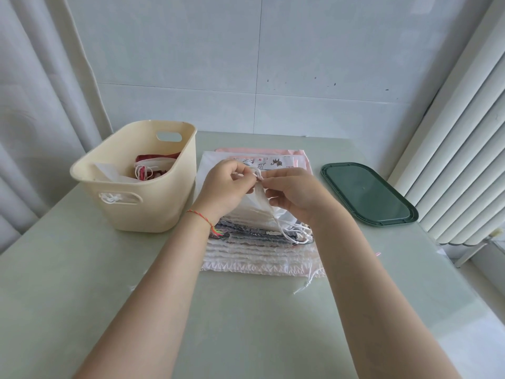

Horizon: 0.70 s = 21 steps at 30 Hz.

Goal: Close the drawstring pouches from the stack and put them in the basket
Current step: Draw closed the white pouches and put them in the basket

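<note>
Your left hand (pixel 226 184) and right hand (pixel 292 195) meet above the middle of the bench (pixel 82 269), both with fingers curled and pinching the gathered top of a white drawstring pouch (pixel 259 206). The pouch hangs from your fingertips, its lower part draped down onto the stack of pouches (pixel 259 250) that lies flat on the bench below your wrists. White cords (pixel 293 232) trail from the pouch toward the stack's right side, and another cord end lies on the bench just beyond the stack's near right corner. The cream basket (pixel 153 203) stands toward the left edge of the bench, just beside the stack, and already has red and white pouches inside; a cord knot shows through its near handle slot. A dark green lid (pixel 366 192) lies flat near the right edge, apart from the stack. A red thread bracelet (pixel 200 218) circles your left wrist.
</note>
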Motion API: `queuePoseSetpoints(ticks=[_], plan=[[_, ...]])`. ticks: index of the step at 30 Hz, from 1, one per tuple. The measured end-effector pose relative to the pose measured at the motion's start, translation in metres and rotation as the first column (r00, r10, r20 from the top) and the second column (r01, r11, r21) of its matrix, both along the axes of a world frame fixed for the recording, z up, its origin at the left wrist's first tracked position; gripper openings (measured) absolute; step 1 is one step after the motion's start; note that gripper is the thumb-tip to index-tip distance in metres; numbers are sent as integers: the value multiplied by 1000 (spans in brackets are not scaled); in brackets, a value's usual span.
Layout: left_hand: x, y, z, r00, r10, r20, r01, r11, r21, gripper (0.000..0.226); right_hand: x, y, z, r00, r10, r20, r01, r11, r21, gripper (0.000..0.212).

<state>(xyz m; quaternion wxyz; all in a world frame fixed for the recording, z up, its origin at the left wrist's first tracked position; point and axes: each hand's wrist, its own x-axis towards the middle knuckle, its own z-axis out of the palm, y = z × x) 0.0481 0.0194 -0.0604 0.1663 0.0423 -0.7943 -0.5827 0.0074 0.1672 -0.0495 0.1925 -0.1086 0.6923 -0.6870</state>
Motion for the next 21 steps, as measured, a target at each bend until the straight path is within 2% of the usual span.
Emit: queuePoseSetpoints(ticks=[5,10,13,16,18,21], plan=[[-6,-3,-4,995,-80,51,69,980,189,15,-2,-5,-4,994,-66,-83,74,993,94,10],[-6,-4,-4,994,-100,40,87,963,254,19,0,-5,-4,989,-92,-118,106,987,118,5],[-8,-8,-7,996,14,88,-31,981,192,20,0,1,-2,946,-228,-232,281,931,231,9],[-9,-15,-16,989,89,120,-86,996,-31,18,-6,9,-7,854,-370,-365,478,835,272,7],[-10,-15,-19,988,111,107,-93,983,-158,23,-6,9,-10,843,-382,-379,489,837,245,6],[-10,-15,-15,985,139,104,-122,980,-157,24,-6,6,-10,852,-383,-358,474,854,215,6]])
